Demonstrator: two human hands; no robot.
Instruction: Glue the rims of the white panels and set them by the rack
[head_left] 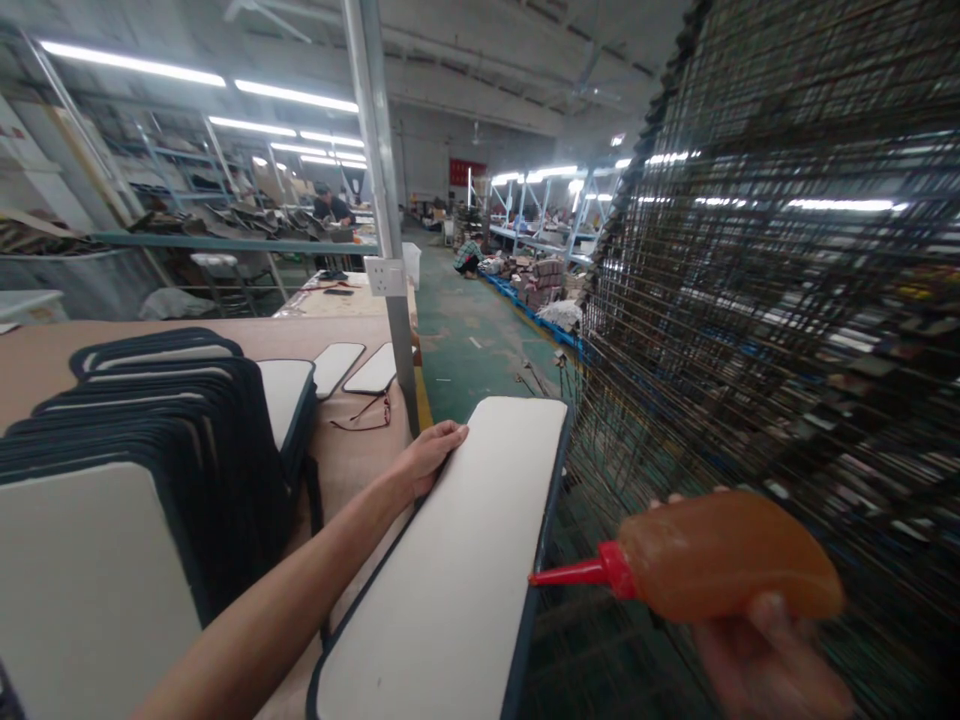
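Note:
My left hand (pixel 433 454) grips the left edge of a long white panel (pixel 457 570) with a dark blue border, thumb on its white face. The panel lies slanted in front of me, its far end narrower. At the right, my right hand (pixel 757 640) is wrapped round an amber bottle (pixel 731 555) with a red nozzle (pixel 574 573). The bottle lies nearly level, and the nozzle's tip meets the panel's right edge. Part of my right hand is hidden behind the bottle.
Dark-edged white panels (pixel 82 520) stand stacked on the table (pixel 315 325) at left. Glasses (pixel 367 415) and smaller panels (pixel 337 368) lie near a metal post (pixel 382 180). A wire rack (pixel 750 330) rises at right. Two people (pixel 334 208) are farther back.

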